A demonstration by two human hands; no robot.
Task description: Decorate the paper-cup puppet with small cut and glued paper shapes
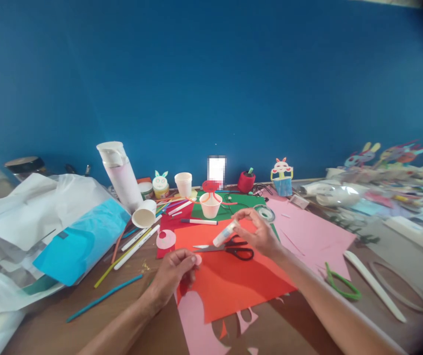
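Note:
Between the thumb and fingers of my left hand [176, 273] is a small pink paper piece [198, 260]. My right hand [257, 231] grips a white glue stick [225, 233], tilted with its lower end toward the left. Beneath the glue stick, scissors [229, 249] with black handles lie on the orange paper [233, 281]. A pink paper circle with a red spot [166, 239] lies left of the blades. Farther back stands a white paper cup [210, 205] with orange strips and a red paper piece [211, 186] above it. A marker [199, 222] rests before the cup.
Pink sheets [307, 231] spread to the right, beside a green pipe cleaner [342, 286]. Paper scraps [246, 319] lie at the front. On the left are a tipped paper cup [144, 215], a white bottle [120, 175] and a plastic bag [66, 192]. A blue wall [211, 88] closes the back.

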